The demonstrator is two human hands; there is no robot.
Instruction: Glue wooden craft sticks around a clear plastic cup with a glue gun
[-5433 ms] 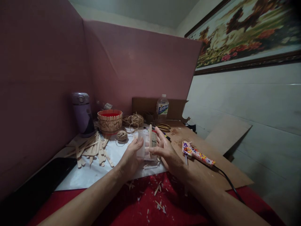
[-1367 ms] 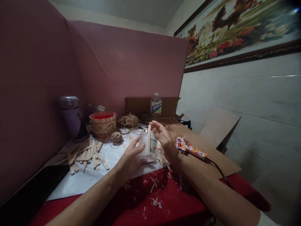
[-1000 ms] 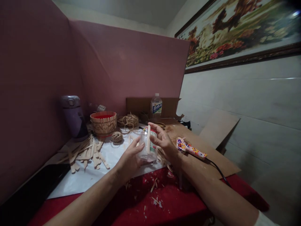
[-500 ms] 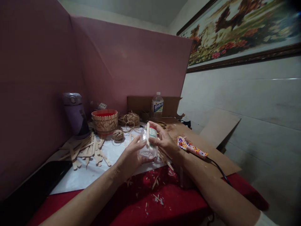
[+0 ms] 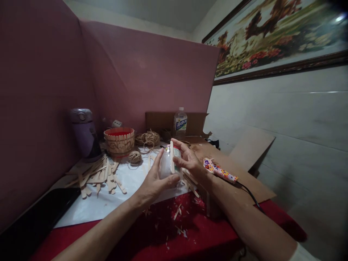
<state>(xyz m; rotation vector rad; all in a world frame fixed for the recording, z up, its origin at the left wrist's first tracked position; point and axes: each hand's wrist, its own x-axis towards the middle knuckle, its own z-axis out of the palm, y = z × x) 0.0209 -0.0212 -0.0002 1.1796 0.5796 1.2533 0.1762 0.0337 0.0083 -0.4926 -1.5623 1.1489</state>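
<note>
A clear plastic jar (image 5: 165, 166) with a partly visible label is tilted between my hands above the table's near edge. My left hand (image 5: 154, 179) cradles its left side and bottom, thumb across the lower part and fingers behind. A craft stick (image 5: 172, 159) stands lengthwise along the jar's side. My right hand (image 5: 187, 159) grips the jar from the right, thumb on the label beside the stick and forefinger at the stick's upper end. Whether the stick is stuck to the jar I cannot tell. More craft sticks (image 5: 191, 185) lie beneath my right hand.
A heap of craft sticks (image 5: 100, 175), a stick-covered pot (image 5: 119, 143), a twine ball (image 5: 134, 157) and a purple flask (image 5: 85, 136) stand left. A flowery glue gun (image 5: 220, 171) with a black cord rests on cardboard (image 5: 244, 192) at right. A bottle (image 5: 181, 123) stands behind.
My left thumb has slid down to the jar's lower part, and its fingers have opened wider along the side. The right hand keeps its hold with the stick.
</note>
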